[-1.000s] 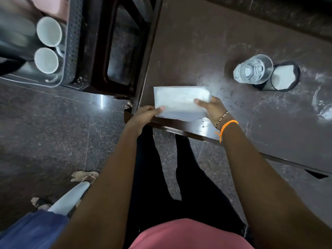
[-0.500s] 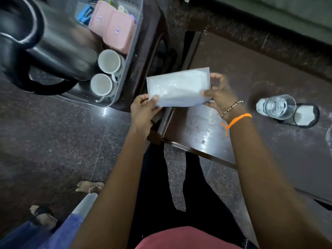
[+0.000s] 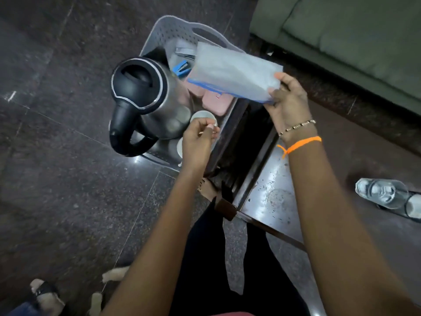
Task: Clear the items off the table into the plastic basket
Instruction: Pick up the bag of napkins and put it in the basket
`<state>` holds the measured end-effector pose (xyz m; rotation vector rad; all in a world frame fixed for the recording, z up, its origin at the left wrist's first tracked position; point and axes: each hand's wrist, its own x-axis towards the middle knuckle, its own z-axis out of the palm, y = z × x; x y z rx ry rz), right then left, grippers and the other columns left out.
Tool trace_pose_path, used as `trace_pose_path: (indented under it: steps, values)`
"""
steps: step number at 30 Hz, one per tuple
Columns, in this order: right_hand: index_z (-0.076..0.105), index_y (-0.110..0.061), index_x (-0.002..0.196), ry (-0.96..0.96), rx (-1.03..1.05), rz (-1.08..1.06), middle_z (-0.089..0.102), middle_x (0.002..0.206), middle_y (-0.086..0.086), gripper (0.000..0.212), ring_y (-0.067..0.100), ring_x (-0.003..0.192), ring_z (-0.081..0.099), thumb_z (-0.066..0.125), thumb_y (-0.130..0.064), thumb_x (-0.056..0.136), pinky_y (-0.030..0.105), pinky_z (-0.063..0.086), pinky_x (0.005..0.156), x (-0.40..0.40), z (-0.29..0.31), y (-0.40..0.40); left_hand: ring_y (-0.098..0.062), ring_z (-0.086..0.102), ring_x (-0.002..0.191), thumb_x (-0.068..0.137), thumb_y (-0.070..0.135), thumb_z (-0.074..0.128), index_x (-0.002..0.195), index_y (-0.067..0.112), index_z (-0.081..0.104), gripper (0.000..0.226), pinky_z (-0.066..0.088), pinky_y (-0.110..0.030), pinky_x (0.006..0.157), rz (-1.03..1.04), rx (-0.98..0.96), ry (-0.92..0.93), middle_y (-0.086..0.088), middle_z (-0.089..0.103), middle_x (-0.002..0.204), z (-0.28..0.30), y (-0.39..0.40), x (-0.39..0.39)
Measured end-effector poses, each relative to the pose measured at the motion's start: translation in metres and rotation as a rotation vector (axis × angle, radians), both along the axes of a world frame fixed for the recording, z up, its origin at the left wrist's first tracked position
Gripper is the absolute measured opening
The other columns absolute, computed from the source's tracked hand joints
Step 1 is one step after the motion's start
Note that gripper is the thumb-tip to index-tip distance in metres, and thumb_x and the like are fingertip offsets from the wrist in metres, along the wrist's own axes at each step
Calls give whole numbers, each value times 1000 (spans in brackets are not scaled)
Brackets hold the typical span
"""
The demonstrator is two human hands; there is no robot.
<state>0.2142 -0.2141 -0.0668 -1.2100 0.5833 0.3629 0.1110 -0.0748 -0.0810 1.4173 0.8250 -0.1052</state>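
Note:
My right hand (image 3: 287, 103) pinches the corner of a flat white pouch with a blue strip (image 3: 232, 70) and holds it tilted above the grey plastic basket (image 3: 173, 25). My left hand (image 3: 200, 138) hovers over the basket's near side, off the pouch, its fingers curled with nothing in them. In the basket lie a steel and black kettle (image 3: 142, 90), a pink box (image 3: 216, 104), white cups (image 3: 203, 115) and a blue item (image 3: 181, 67). A clear glass (image 3: 382, 193) and a dark cup with white contents (image 3: 415, 206) stand on the dark table (image 3: 273, 198) at the right.
The basket sits on a dark wooden stand (image 3: 235, 137) just left of the table corner. A green sofa (image 3: 346, 30) fills the top right. Another person's feet (image 3: 44, 293) show on the dark stone floor at the bottom left.
The pouch went up off the table edge and leftward over the basket. My left hand let go of it; only my right hand holds it now.

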Motion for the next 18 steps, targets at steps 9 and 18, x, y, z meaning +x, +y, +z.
trace_pose_path:
  steps: [9, 18]
  values:
    - [49, -5, 111, 35, -311, 180, 48, 94, 7, 38, 23, 90, 50, 39, 19, 83, 41, 48, 86, 63, -34, 113, -18, 54, 74, 89, 2, 49, 72, 29, 57, 33, 47, -30, 76, -146, 40, 24, 1, 60, 74, -17, 14, 4]
    - [71, -16, 111, -220, -1066, 914, 64, 125, 9, 37, 25, 117, 56, 48, -1, 86, 28, 41, 104, 72, -40, 125, -16, 54, 69, 89, 2, 48, 71, 28, 55, 33, 45, -29, 73, -151, 5, 66, 4, 59, 72, -22, 25, 4]
